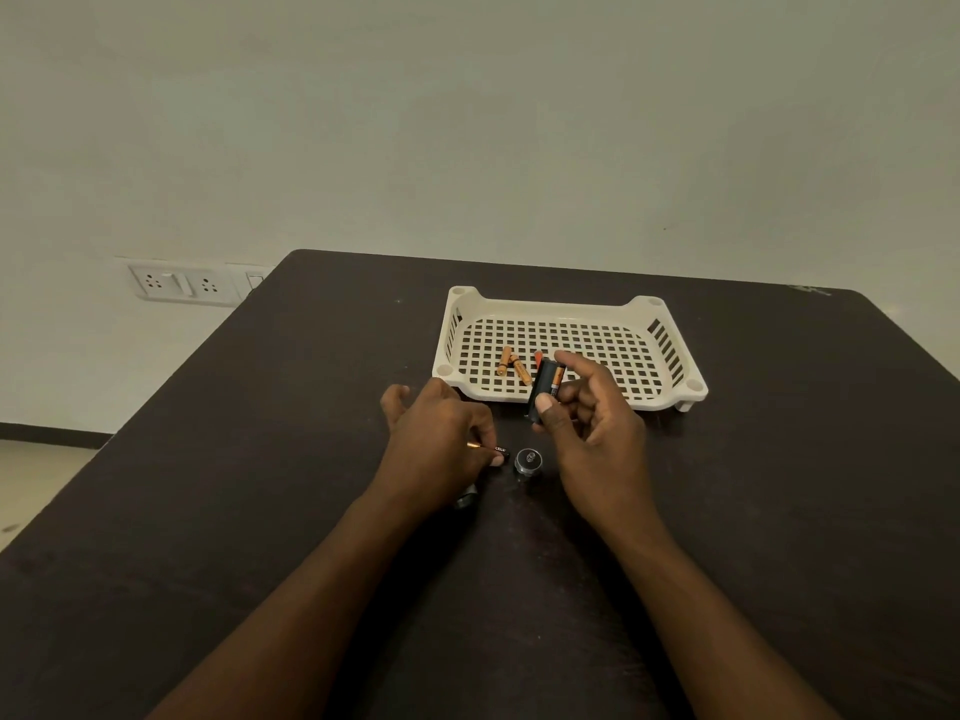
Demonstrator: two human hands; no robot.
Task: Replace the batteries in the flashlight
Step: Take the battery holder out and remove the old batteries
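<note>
Forearms: two bare forearms are reaching in from 6 o'clock over the table (pixel 208 459).
Surface: a dark brown tabletop is filling the lower half; a pale wall is rising behind it, with a white socket plate (pixel 182 284) at 9 o'clock.
Basket: a white slotted tray (pixel 670 350) is sitting toward 12 o'clock, holding two orange batteries (pixel 511 363) lying loose at its near-left.
Battery holder: the black holder (pixel 543 389) is standing nearly upright, long axis tilting toward 1 o'clock, one orange-and-black cell showing in it.
Right hand: the right hand (pixel 597 423) is clamping the holder between thumb and forefinger.
Left hand: the left hand (pixel 441 439) is pinching a black battery (pixel 491 449) lying across the table, copper end pointing to 9 o'clock.
End cap: the metal cap (pixel 527 462) is resting spring-up between the hands.
Flashlight body: a grey end (pixel 466 497) is peeking from under the left wrist.
</note>
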